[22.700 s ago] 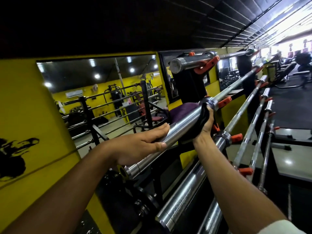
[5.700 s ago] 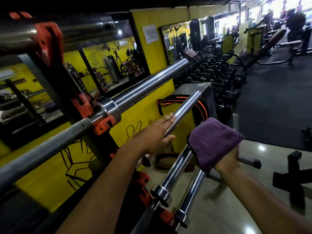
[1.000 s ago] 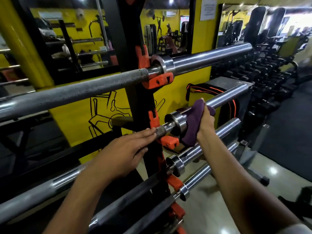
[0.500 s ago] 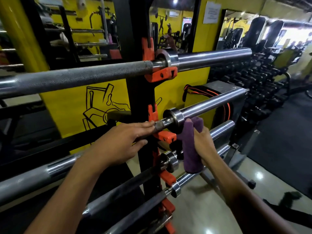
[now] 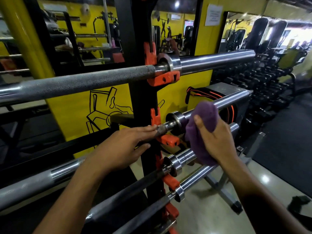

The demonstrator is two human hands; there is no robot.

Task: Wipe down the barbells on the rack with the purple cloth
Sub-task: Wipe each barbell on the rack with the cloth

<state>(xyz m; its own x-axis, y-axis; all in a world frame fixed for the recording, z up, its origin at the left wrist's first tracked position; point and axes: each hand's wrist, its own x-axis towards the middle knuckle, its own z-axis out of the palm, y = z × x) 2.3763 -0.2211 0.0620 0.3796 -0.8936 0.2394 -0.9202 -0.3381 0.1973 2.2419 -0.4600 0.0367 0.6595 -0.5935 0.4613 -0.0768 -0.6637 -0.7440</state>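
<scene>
Several steel barbells lie across a black upright rack (image 5: 141, 92) on orange hooks. My right hand (image 5: 217, 141) grips the purple cloth (image 5: 202, 119), wrapped over the sleeve of the second barbell (image 5: 231, 101) just right of its collar. My left hand (image 5: 123, 146) rests with straight fingers on that bar's thin shaft, left of the upright. The top barbell (image 5: 84, 81) runs above both hands. Two lower barbells (image 5: 184, 157) sit below the cloth.
A yellow wall with mirrors stands behind the rack. A grey box (image 5: 224, 89) with orange and black straps sits behind the bar ends. Dumbbell racks (image 5: 266, 78) line the right side. The rack's metal foot (image 5: 222, 190) stretches across the pale floor.
My right hand has lifted the cloth from below the second bar up onto its sleeve next to the collar. My left hand has stayed on the shaft.
</scene>
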